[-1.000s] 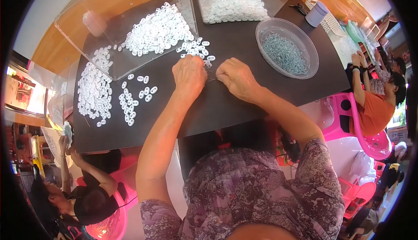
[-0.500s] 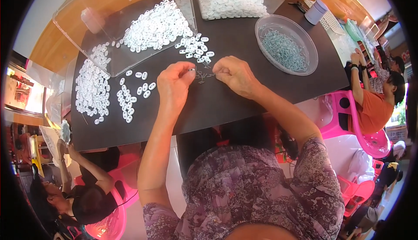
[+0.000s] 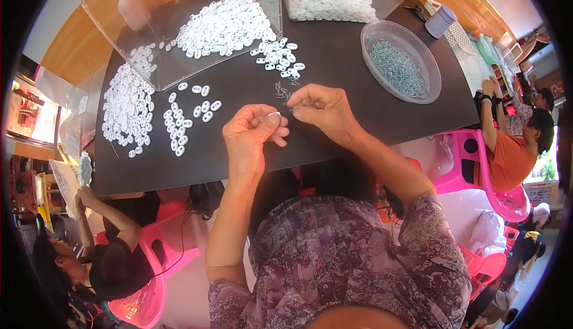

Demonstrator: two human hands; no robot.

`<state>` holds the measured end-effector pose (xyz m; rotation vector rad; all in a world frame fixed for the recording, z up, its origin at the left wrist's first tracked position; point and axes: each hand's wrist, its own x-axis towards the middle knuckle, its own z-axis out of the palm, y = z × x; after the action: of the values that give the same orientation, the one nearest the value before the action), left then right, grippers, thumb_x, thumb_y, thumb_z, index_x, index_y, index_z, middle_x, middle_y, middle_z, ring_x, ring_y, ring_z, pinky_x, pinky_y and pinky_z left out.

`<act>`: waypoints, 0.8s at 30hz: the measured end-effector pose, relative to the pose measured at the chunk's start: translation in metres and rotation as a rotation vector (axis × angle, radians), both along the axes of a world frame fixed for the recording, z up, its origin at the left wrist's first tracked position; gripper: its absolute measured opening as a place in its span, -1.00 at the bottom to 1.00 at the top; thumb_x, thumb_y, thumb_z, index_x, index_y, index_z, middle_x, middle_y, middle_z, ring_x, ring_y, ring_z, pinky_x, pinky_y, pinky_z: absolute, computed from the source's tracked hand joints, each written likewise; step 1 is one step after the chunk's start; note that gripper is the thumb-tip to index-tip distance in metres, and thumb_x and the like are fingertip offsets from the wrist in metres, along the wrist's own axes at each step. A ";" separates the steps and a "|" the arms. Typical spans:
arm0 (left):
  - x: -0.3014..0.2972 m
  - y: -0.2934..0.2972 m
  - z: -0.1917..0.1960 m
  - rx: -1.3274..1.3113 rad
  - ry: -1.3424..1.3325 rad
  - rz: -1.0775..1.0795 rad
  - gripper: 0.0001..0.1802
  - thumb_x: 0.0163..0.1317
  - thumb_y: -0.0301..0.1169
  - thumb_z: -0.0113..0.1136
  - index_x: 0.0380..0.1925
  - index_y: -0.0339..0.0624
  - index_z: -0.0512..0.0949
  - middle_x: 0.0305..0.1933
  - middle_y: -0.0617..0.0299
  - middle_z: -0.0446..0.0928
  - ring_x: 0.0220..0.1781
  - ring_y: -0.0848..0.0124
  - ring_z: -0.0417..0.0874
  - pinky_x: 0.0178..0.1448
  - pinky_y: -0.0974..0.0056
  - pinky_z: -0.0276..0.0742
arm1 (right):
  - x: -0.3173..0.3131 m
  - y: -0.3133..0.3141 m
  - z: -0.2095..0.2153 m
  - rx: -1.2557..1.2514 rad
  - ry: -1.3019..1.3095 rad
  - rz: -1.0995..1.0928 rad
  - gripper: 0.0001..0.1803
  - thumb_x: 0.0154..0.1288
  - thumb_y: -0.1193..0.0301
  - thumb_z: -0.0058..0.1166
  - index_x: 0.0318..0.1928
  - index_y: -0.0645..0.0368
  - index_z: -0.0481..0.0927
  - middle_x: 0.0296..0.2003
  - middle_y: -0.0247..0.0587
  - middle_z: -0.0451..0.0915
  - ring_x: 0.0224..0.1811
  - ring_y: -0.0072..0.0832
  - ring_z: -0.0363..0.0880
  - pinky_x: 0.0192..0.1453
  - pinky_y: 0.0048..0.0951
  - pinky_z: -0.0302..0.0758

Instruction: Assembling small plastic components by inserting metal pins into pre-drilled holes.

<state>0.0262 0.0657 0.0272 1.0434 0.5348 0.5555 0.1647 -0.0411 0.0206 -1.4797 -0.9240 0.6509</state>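
Observation:
My left hand [image 3: 253, 135] pinches a small white oval plastic piece [image 3: 274, 115] between thumb and fingers above the black table [image 3: 334, 60]. My right hand [image 3: 319, 108] is close beside it, fingertips pinched on a small metal screw that points at the white piece. A few loose metal screws [image 3: 282, 90] lie on the table just beyond both hands. Loose white pieces [image 3: 277, 60] are scattered further back.
A round clear bowl of metal screws [image 3: 400, 66] stands at the right. Clear plastic trays [image 3: 179, 31] hold heaps of white pieces at the back; another heap [image 3: 125, 111] lies at the left. Seated people flank the table on pink chairs [image 3: 471, 174].
Both hands have drawn back from the table toward me and lifted. The left hand now holds a white piece and the right has brought a screw up to it.

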 end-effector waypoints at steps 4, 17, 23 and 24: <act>-0.004 -0.004 -0.007 0.003 -0.087 0.083 -0.92 0.12 -0.64 0.20 -0.35 -0.38 0.57 -0.47 0.17 0.56 -0.46 0.50 0.55 -0.43 0.45 0.48 | -0.021 0.003 0.004 0.023 0.068 0.015 -0.87 0.11 0.58 0.10 -0.29 0.31 0.58 -0.50 -0.45 0.51 -0.44 -0.77 0.41 -0.35 -0.67 0.37; -0.025 -0.012 0.001 0.039 -0.058 0.176 -0.88 0.12 -0.65 0.21 -0.31 -0.45 0.58 -0.47 0.18 0.54 -0.51 0.49 0.52 -0.48 0.45 0.45 | -0.044 0.013 0.020 0.082 0.161 0.116 -0.93 0.16 0.66 0.03 -0.31 0.35 0.54 -0.50 -0.31 0.59 -0.44 -0.69 0.57 -0.38 -0.64 0.46; -0.032 -0.009 0.000 -0.094 -0.017 0.130 -0.90 0.17 -0.63 0.15 -0.31 -0.48 0.56 -0.45 0.04 0.58 -0.52 0.40 0.59 -0.53 0.40 0.51 | -0.044 0.006 0.018 0.033 0.127 0.046 -0.87 0.14 0.61 0.10 -0.26 0.36 0.55 -0.46 -0.34 0.57 -0.41 -0.74 0.51 -0.35 -0.67 0.44; -0.032 -0.010 -0.001 -0.126 -0.031 0.120 -0.90 0.18 -0.62 0.14 -0.31 -0.47 0.55 -0.44 0.02 0.59 -0.53 0.39 0.60 -0.54 0.39 0.52 | -0.045 0.005 0.018 0.032 0.129 0.031 -0.85 0.13 0.59 0.12 -0.25 0.35 0.55 -0.45 -0.35 0.57 -0.41 -0.75 0.49 -0.34 -0.67 0.44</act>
<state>-0.0060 0.0560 0.0264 0.8857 0.5997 0.6344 0.1199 -0.0357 0.0383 -1.3806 -0.8555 0.7420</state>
